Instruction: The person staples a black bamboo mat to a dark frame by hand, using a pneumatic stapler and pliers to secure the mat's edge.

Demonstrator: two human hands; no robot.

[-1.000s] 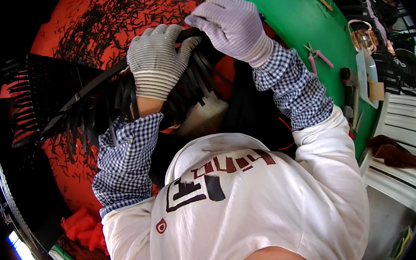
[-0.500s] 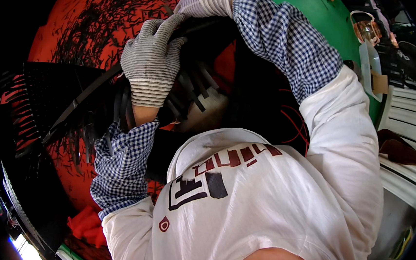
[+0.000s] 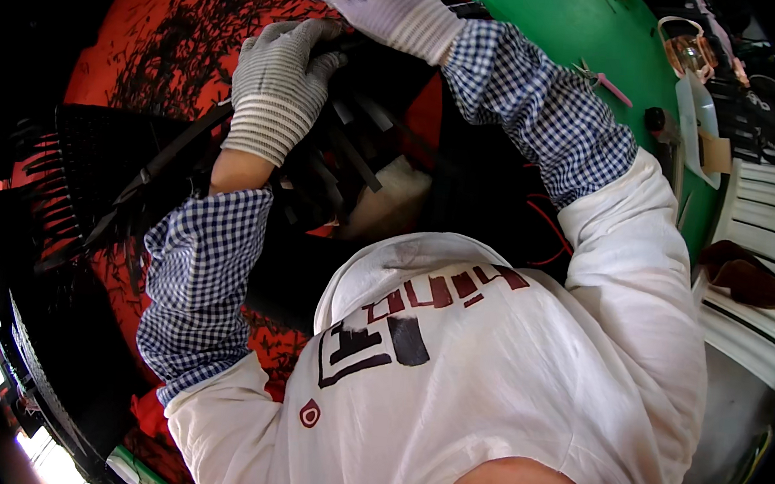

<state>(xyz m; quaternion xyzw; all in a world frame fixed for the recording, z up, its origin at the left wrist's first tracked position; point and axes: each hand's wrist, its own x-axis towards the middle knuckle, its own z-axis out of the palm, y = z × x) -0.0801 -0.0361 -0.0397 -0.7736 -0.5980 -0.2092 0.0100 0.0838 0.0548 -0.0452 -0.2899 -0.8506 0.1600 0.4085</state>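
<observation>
My left hand (image 3: 281, 88), in a grey striped knit glove, is bent over a dark piece (image 3: 359, 50) with its fingers closed on it. The outline of that piece is lost against the black around it. Up and to the right, apart from the left hand, is my gloved right hand (image 3: 383, 3). Its thumb and fingers curl together in a pinch at the top edge; what they hold, if anything, is hidden. Below the left hand, several black strips (image 3: 354, 159) lie at angles beside a pale beige block (image 3: 389, 201).
Small black scraps (image 3: 193, 49) litter a red surface (image 3: 118, 16). A black slotted crate (image 3: 108, 152) stands on the left. At right, a green tabletop (image 3: 550, 23) carries a pink-handled tool (image 3: 614, 89) and a white tray (image 3: 698, 130). Red cords (image 3: 548, 220) hang near my right arm.
My hands have come apart: the right moved up and right from the left's fingertips. My left forearm swung slightly left. The pink-handled tool now shows past my right sleeve.
</observation>
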